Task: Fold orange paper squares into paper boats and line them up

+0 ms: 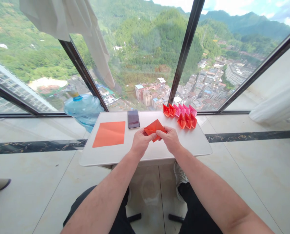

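Between my hands, just above the white table [157, 152], is a folded orange-red paper [156, 125] with creases meeting near its middle. My left hand [142, 139] pinches its left corner. On the other side my right hand [170, 138] grips the right edge, its thumb pressed on the paper's front. The fingers behind the paper are partly hidden. A flat orange paper sheet [109, 134] lies to the left of my hands. At the table's right back stand several finished folded paper pieces, red ones [187, 121] and pink ones [185, 110], in rows.
A phone [133, 119] lies at the table's back edge. Left of the table is a large blue water bottle [82, 109]. Tall windows with dark frames [186, 48] rise behind, and a pale curtain [86, 29] hangs at upper left. My legs and shoes [180, 175] are below the table.
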Motion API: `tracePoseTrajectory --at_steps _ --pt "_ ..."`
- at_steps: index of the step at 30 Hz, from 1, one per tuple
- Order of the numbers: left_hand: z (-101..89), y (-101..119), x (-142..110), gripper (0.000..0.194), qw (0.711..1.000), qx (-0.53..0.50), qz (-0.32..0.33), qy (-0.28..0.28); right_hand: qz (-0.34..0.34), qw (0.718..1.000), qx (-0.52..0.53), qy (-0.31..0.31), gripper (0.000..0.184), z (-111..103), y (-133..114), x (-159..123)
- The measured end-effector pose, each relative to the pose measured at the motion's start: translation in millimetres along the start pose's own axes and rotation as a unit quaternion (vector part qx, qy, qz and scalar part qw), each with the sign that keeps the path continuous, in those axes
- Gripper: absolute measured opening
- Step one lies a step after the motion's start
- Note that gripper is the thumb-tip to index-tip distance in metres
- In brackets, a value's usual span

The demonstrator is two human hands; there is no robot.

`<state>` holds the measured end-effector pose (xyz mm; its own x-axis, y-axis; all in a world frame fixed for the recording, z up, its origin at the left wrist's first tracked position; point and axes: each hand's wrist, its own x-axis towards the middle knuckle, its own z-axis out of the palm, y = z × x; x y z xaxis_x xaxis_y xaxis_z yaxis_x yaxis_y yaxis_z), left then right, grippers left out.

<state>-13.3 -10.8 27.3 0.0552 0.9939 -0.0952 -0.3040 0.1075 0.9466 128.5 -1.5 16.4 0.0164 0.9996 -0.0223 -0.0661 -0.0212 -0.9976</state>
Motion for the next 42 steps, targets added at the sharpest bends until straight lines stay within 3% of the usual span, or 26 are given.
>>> tracePoseTrajectory --at_steps 4,10,33,42 --pt "-0.5 0 0 0.045 1.000 0.009 -0.004 0.020 0.007 1.000 0.009 -0.019 0.022 1 -1 -1" --pt "-5.9 1 3 0.032 0.995 -0.007 0.001 0.100 -0.001 1.000 -0.008 -0.003 0.023 -1 3 1" --pt "-13.5 3 8 0.037 0.989 -0.059 -0.061 0.119 -0.012 0.998 -0.023 -0.053 0.023 -2 12 0" --pt "-10.6 4 4 0.036 0.992 -0.059 -0.044 0.107 0.006 0.999 0.014 -0.037 0.018 -2 9 1"
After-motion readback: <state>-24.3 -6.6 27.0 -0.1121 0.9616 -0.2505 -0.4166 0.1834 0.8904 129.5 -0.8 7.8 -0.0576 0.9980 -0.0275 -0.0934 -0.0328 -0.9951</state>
